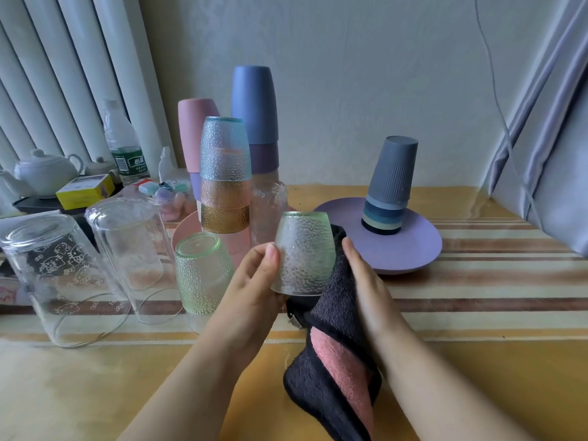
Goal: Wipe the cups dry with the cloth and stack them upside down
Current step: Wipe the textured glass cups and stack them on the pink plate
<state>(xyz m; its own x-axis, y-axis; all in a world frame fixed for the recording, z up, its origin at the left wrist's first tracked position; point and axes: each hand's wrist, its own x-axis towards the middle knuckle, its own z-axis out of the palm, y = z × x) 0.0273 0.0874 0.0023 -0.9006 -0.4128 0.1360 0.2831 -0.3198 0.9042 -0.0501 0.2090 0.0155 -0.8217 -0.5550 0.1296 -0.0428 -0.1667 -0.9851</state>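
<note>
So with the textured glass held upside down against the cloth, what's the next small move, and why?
Probably keep rubbing the cloth around the glass: the left hand grips it off the table, the right hand presses the cloth to its side, so it isn't stacked yet.

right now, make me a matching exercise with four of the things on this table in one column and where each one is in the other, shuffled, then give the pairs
Things
1. clear dimpled glass
2. dark towel
3. grey ribbed cup
4. green dimpled glass

Places
A. top of the stack on the purple plate
B. upside down on the table, left of the hands
C. pinched in the left hand
D. under the right hand, against the held glass

Pairs: 1-C, 2-D, 3-A, 4-B
</note>
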